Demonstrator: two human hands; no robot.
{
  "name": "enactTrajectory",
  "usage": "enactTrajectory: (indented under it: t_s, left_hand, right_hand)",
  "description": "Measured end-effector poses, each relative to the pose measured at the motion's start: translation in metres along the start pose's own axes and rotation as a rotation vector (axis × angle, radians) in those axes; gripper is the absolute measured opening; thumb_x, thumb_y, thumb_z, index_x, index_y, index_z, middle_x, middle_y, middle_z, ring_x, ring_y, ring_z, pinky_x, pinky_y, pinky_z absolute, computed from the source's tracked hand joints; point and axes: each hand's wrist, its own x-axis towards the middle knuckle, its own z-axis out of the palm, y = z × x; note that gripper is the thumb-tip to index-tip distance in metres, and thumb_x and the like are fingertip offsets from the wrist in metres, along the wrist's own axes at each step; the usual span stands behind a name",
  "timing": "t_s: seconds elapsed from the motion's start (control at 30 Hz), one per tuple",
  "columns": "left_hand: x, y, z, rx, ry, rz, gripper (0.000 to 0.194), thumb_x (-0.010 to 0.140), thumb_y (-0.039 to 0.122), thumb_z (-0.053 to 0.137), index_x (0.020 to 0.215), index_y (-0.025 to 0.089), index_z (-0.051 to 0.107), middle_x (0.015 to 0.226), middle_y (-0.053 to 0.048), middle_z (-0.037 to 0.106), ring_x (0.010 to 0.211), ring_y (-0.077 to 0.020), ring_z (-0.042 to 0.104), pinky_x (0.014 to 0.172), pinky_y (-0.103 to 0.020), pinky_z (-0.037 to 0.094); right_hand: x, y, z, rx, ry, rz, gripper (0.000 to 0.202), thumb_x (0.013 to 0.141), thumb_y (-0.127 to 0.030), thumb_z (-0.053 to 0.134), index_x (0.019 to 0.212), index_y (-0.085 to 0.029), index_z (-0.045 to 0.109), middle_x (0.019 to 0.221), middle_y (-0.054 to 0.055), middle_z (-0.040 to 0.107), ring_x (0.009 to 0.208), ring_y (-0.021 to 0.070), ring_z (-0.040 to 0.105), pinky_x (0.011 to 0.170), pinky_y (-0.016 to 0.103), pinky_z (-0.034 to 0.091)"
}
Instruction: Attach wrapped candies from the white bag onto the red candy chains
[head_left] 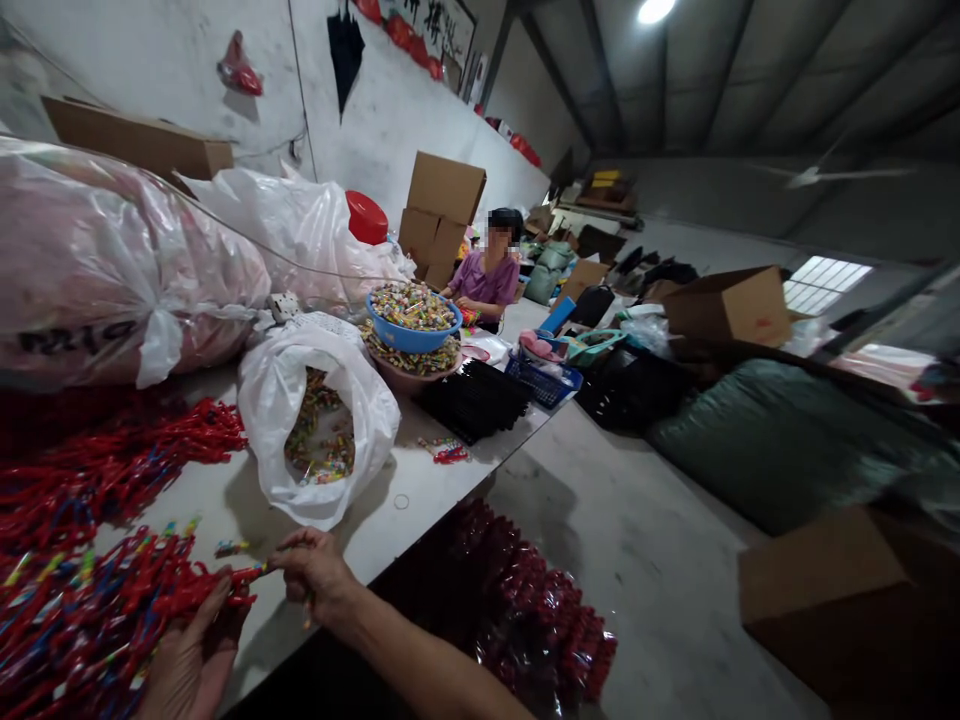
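Observation:
Low at the left, my left hand [199, 640] is closed round a red plastic piece [184, 592]. My right hand [311, 575] pinches the yellow and dark tip at the right end of that piece. Beside them spreads a pile of red pieces [67, 640] with coloured parts. Just behind the hands a small colourful wrapped piece [231, 548] lies on the table [420, 510]. An open white bag [262, 440] holds many small colourful pieces. Further back, a blue basin [412, 337] heaped with similar pieces rests on a wider basin of them.
Large stuffed plastic bags [97, 270] line the table's left back. Black strips [476, 400] and a blue basket [544, 380] are near its right edge. A person in purple [487, 280] sits beyond. Below the edge are wrapped dark red items [540, 610]; boxes [825, 600] stand right.

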Motion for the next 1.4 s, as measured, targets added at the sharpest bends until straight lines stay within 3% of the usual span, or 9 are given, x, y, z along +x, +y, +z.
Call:
enactTrajectory:
  t_s: [0.1,0.27,0.53,0.67,0.77,0.97,1.07,1.23,1.4]
  left_hand:
    - [-0.003,0.005,0.005,-0.096,0.054,-0.079,0.02,0.072,-0.002,0.058,0.075,0.016,0.066,0.073,0.002,0.069,0.06,-0.01,0.065,0.056,-0.016,0.058]
    - [-0.007,0.007,0.015,-0.136,0.09,-0.168,0.02,0.075,-0.002,0.055,0.073,0.015,0.065,0.067,0.002,0.068,0.055,-0.0105,0.064,0.049,-0.016,0.056]
    - [-0.006,-0.001,0.016,-0.121,0.065,-0.105,0.019,0.074,-0.001,0.058,0.076,0.016,0.066,0.07,0.003,0.069,0.058,-0.0103,0.065,0.052,-0.016,0.057]
    - [-0.006,-0.005,0.017,-0.121,0.006,-0.108,0.02,0.07,-0.001,0.06,0.078,0.016,0.066,0.073,0.001,0.07,0.063,-0.0118,0.066,0.057,-0.018,0.058]
    - [-0.001,-0.006,0.015,-0.134,-0.03,-0.107,0.019,0.07,0.0,0.061,0.079,0.016,0.066,0.075,0.001,0.071,0.066,-0.0127,0.067,0.061,-0.02,0.059]
    - [-0.003,0.011,0.019,-0.222,0.036,-0.071,0.017,0.07,0.0,0.061,0.076,0.015,0.066,0.069,0.003,0.069,0.06,-0.0093,0.064,0.056,-0.016,0.055]
    - [-0.011,0.019,0.025,-0.214,0.015,-0.015,0.014,0.065,0.003,0.069,0.073,0.014,0.066,0.068,0.001,0.069,0.061,-0.0097,0.064,0.055,-0.016,0.053]
    - [-0.01,0.016,0.022,-0.206,0.015,0.016,0.026,0.053,0.013,0.083,0.066,0.014,0.062,0.06,0.003,0.066,0.052,-0.0083,0.06,0.049,-0.016,0.047]
    - [-0.01,0.012,0.014,-0.27,-0.018,-0.045,0.031,0.048,0.015,0.087,0.066,0.014,0.061,0.06,0.003,0.066,0.048,-0.0077,0.057,0.045,-0.016,0.044]
  right_hand:
    - [0.001,-0.001,-0.004,0.007,-0.065,0.043,0.041,0.045,-0.017,0.082,0.069,-0.018,0.049,0.044,-0.009,0.053,0.033,0.0012,0.028,0.039,0.02,0.011]
    - [0.002,-0.002,-0.012,0.013,-0.155,0.101,0.036,0.049,-0.016,0.081,0.067,-0.018,0.05,0.041,-0.01,0.046,0.033,0.0014,0.028,0.04,0.019,0.012]
    - [0.002,-0.002,-0.012,0.019,-0.088,0.095,0.03,0.056,-0.018,0.077,0.064,-0.019,0.048,0.036,-0.011,0.044,0.028,0.003,0.027,0.036,0.019,0.014]
    - [0.0,-0.002,-0.01,-0.027,-0.109,0.079,0.036,0.058,-0.029,0.079,0.064,-0.019,0.045,0.044,-0.005,0.058,0.027,0.0027,0.03,0.035,0.018,0.014]
    - [-0.001,0.001,-0.007,-0.037,-0.141,0.033,0.041,0.054,-0.035,0.082,0.062,-0.019,0.045,0.044,-0.005,0.057,0.028,0.0021,0.03,0.035,0.019,0.014]
    - [0.0,0.0,0.005,-0.064,-0.054,-0.115,0.034,0.058,-0.038,0.078,0.065,-0.018,0.051,0.043,-0.006,0.055,0.031,0.0026,0.027,0.035,0.02,0.015]
    - [-0.003,-0.004,0.011,-0.134,-0.023,-0.145,0.028,0.06,-0.033,0.076,0.063,-0.017,0.054,0.038,-0.01,0.046,0.033,0.0026,0.024,0.036,0.02,0.015]
    - [0.0,-0.006,0.014,-0.148,-0.113,-0.066,0.029,0.057,-0.034,0.077,0.063,-0.018,0.053,0.045,-0.008,0.05,0.036,0.0018,0.025,0.037,0.019,0.017]
    - [0.001,-0.002,0.014,-0.168,-0.183,-0.031,0.03,0.058,-0.035,0.077,0.066,-0.018,0.053,0.046,-0.009,0.047,0.036,0.0015,0.024,0.037,0.019,0.017]
